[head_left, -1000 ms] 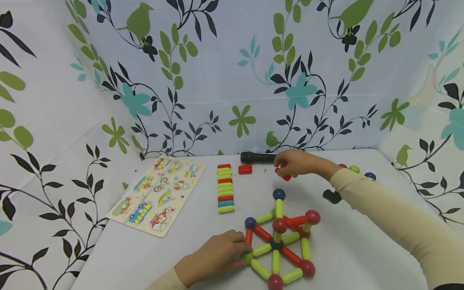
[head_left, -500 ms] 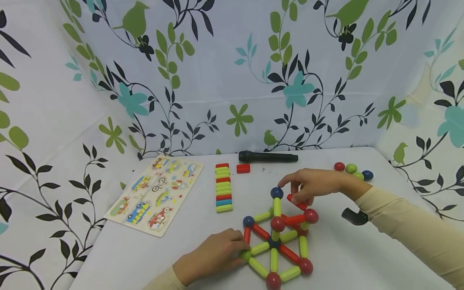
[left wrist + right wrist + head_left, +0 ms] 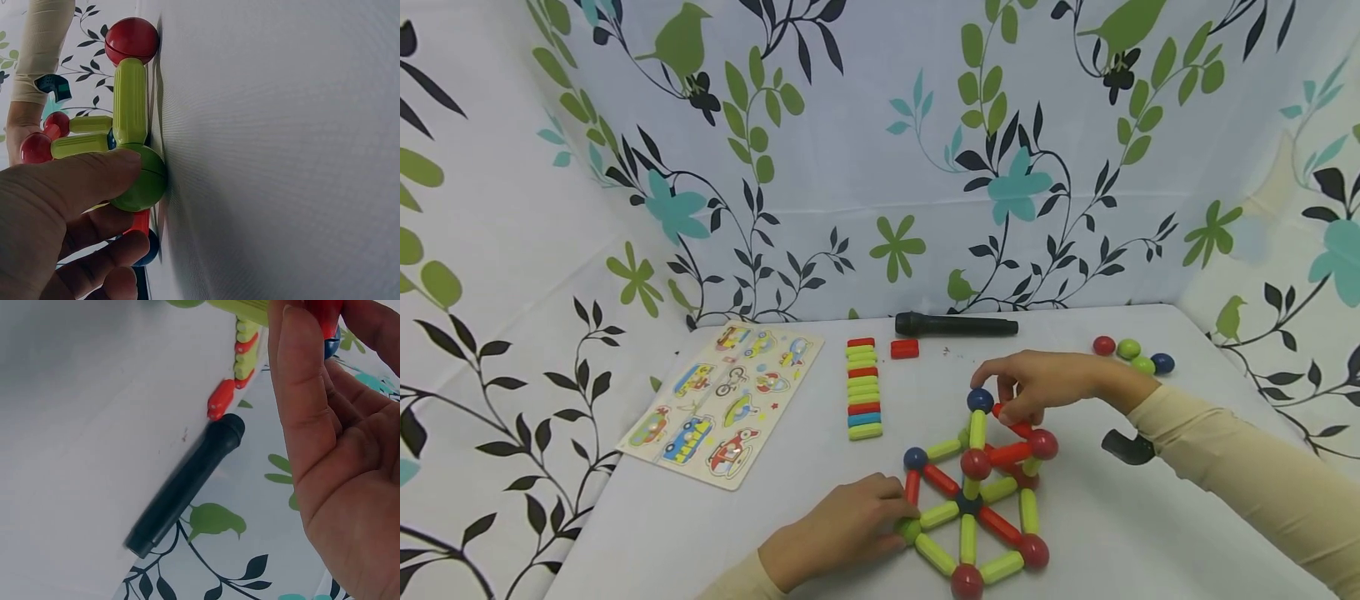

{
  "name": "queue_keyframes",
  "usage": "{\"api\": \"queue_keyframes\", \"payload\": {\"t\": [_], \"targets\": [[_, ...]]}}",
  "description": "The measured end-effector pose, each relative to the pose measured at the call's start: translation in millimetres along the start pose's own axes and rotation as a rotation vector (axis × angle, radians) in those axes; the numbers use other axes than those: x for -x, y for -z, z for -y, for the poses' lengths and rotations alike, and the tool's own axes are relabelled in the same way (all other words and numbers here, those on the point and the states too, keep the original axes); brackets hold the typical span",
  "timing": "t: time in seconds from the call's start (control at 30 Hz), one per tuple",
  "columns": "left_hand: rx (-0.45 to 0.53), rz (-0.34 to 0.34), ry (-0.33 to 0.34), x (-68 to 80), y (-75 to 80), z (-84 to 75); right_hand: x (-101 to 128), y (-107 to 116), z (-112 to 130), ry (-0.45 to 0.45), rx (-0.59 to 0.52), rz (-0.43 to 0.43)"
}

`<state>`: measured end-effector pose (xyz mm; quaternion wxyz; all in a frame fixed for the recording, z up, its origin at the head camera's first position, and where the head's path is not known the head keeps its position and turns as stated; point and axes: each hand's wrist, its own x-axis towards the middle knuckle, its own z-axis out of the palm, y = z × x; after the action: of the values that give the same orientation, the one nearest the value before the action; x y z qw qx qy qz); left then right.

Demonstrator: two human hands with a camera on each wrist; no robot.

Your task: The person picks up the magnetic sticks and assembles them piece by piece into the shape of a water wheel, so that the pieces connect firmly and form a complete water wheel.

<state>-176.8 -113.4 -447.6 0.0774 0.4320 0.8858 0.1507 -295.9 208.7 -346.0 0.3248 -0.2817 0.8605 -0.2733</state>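
Right hand [image 3: 1037,385] pinched a red plastic rod [image 3: 1015,427] atop the rod-and-ball toy frame [image 3: 977,500]; left hand [image 3: 842,533] gripped its green corner ball [image 3: 912,530].

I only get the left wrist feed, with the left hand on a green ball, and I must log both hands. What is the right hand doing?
Observer: The right hand pinches a red stick at the top of the build.
Operator: Anything spare nearby?
Observer: A row of sticks lies beside a puzzle board.
Operator: And on the right?
Observer: Four balls sit at the far right, past the right arm.
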Motion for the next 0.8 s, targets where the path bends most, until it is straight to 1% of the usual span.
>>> {"api": "queue_keyframes", "payload": {"t": [0.23,0.5,0.67,0.8], "targets": [[0.005,0.005,0.01,-0.5,-0.7,-0.3,-2,-3,-1,0.02,-0.018,-0.014],[-0.015,-0.008,-0.006,-0.3,-0.6,-0.7,0,1,-5,0.035,-0.013,-0.03],[-0.016,-0.009,-0.006,-0.1,-0.7,-0.1,-3,8,-12,0.051,0.017,-0.118],[-0.016,-0.013,-0.012,0.1,-1.1,0.4,-15,15,-19,0.075,0.079,-0.203]]}}
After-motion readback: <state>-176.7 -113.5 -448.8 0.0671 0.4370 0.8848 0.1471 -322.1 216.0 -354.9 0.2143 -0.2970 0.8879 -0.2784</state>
